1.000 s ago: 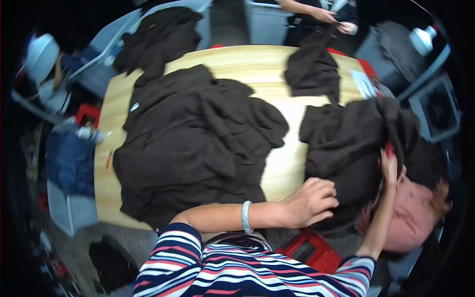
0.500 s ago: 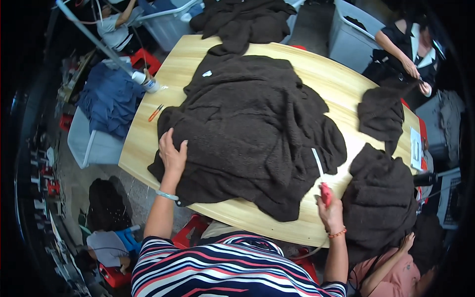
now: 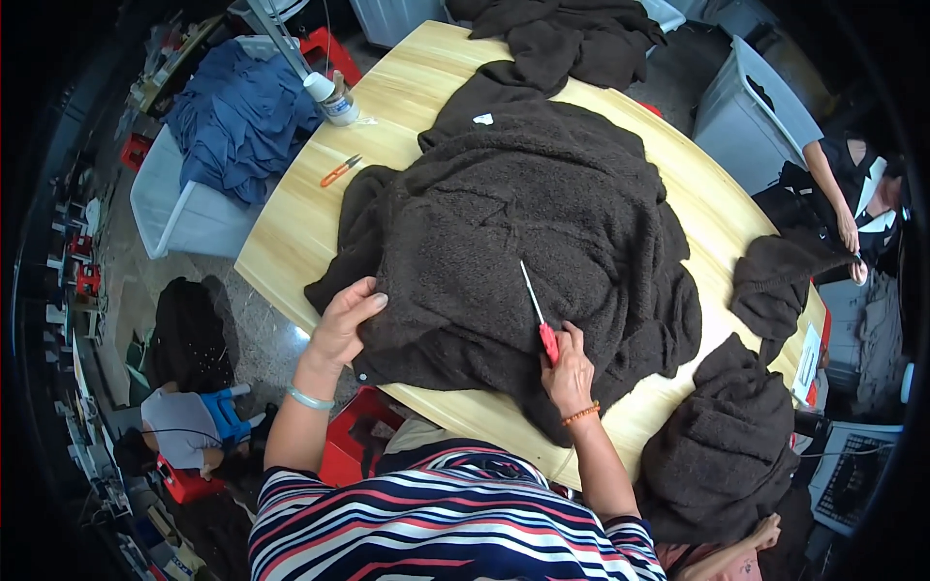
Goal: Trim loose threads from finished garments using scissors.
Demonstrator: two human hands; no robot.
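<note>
Snag risk: your left hand [image 3: 341, 324] pinches dark-brown fleecy garment [image 3: 572, 208], right hand [image 3: 570, 376] grips red-handled slim-tipped tool [image 3: 548, 341]; dipping tip could catch pile.

Orange snips [image 3: 340, 170]: lying on the tabletop [image 3: 291, 242], just in from its left edge.
Jar [image 3: 338, 107]: at that same edge, farther off than the snips.
Blue cloth [image 3: 247, 111]: heaped in a pale bin [image 3: 167, 208] beyond the left edge.
Red stool [image 3: 339, 60]: past the left edge, near the jar.
White sheet [image 3: 806, 363]: by the right edge.
Grey bin [image 3: 717, 111]: beyond the far edge.
</note>
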